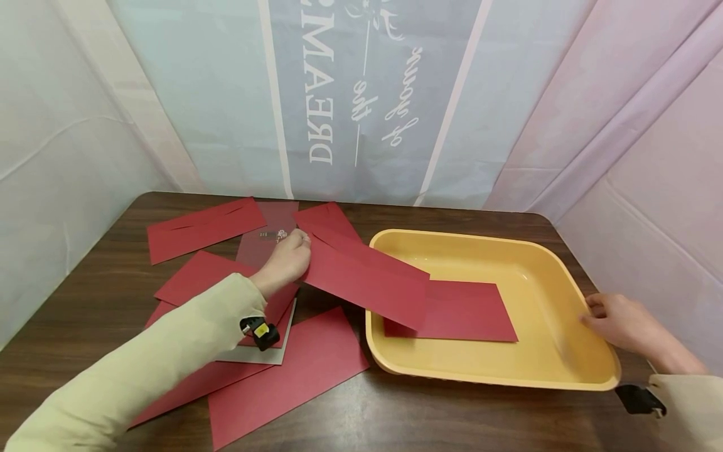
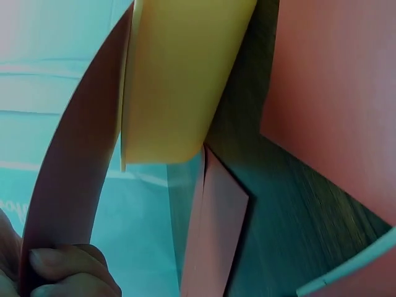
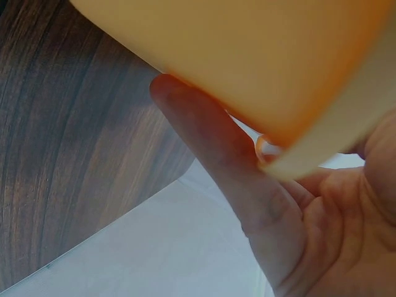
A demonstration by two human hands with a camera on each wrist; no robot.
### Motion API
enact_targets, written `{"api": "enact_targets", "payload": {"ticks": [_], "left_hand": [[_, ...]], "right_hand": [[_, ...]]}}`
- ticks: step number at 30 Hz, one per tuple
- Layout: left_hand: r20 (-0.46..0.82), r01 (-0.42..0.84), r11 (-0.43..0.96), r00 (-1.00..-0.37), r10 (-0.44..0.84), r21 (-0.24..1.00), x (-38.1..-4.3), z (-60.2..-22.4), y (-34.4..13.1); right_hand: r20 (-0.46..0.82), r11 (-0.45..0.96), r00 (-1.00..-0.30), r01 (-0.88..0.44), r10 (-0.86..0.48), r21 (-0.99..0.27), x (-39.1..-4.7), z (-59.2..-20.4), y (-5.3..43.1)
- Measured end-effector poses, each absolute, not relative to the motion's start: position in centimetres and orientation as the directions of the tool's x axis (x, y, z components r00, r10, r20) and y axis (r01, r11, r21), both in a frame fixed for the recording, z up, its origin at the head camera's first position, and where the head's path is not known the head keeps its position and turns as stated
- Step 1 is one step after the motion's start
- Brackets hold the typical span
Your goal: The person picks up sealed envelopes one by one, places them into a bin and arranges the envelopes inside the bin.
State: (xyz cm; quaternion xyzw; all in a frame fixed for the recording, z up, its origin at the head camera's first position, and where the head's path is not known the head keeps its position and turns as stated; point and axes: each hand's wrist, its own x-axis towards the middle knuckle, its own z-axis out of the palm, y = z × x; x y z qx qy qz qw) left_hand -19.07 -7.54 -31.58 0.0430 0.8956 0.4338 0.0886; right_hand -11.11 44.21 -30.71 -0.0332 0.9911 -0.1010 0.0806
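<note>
My left hand (image 1: 289, 257) pinches one end of a red envelope (image 1: 367, 276). The envelope slants down over the left rim of a yellow plastic bin (image 1: 548, 301), and its far end overlaps a second red envelope (image 1: 474, 314) lying in the bin. In the left wrist view, curled fingers (image 2: 74, 272) press against the held envelope, which bends slightly. My right hand (image 1: 621, 320) holds the bin's right rim. The right wrist view shows the bin wall (image 3: 247, 49) close up, with a finger (image 3: 198, 124) along its outer side.
Several red envelopes lie spread over the left of the dark wooden table (image 1: 90, 295), among them a flapped one (image 1: 206, 229) and one at the front (image 1: 288, 376). A grey-white edge (image 1: 254, 355) shows beneath the pile. Fabric curtains (image 1: 226, 94) surround the table's back and sides.
</note>
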Motion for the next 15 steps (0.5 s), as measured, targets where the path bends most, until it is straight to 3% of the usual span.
{"api": "enact_targets", "payload": {"ticks": [15], "left_hand": [[-0.129,0.029,0.589,-0.966,0.224,0.807,-19.1,-30.8,-5.2]], "right_hand": [[-0.151,0.977,-0.985,-0.056,-0.088,-0.205,-11.0,-30.6,44.2]]}}
